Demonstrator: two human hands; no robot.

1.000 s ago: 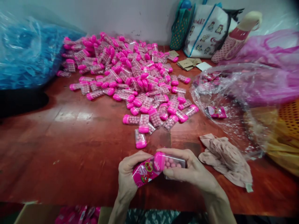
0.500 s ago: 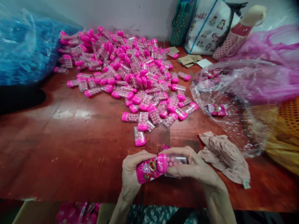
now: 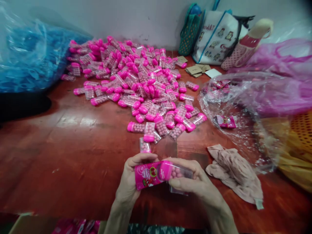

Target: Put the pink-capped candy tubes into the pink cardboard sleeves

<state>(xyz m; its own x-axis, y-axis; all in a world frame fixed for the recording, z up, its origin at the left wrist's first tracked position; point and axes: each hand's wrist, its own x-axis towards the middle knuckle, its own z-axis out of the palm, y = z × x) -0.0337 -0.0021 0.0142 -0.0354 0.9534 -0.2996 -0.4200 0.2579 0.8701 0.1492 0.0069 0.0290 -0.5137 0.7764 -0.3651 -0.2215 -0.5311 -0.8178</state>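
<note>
Gripping from both ends: left hand (image 3: 130, 185) closed on a pink printed sleeve (image 3: 146, 174), right hand (image 3: 195, 185) closed on a clear candy box (image 3: 176, 172) with a pink cap, held level just above the near edge of the red-brown table (image 3: 73, 149). Sleeve sits over the box's capped end; cap shows at the sleeve's mouth, the box's clear half with its pale pink balls sticks out to the right. Right thumb lies under the box, fingers over the top. A bit of clear film seems to hang below the box, though blur makes that hard to tell. Just beyond the left fingers, one loose box (image 3: 144, 146) lies on the table, touching nothing else. Behind it, a big heap of like boxes (image 3: 136, 78) spreads up to the wall. Right of the hands, near but apart, a crumpled pinkish cloth (image 3: 234, 172). Past that, a clear plastic bag (image 3: 253, 107) lying open, a few printed sleeves inside. Pink bag (image 3: 282, 61) and yellow bag (image 3: 297, 162) at far right. Blue plastic bag (image 3: 29, 58) at far left. Tote bags (image 3: 214, 35) stand against the wall.
</note>
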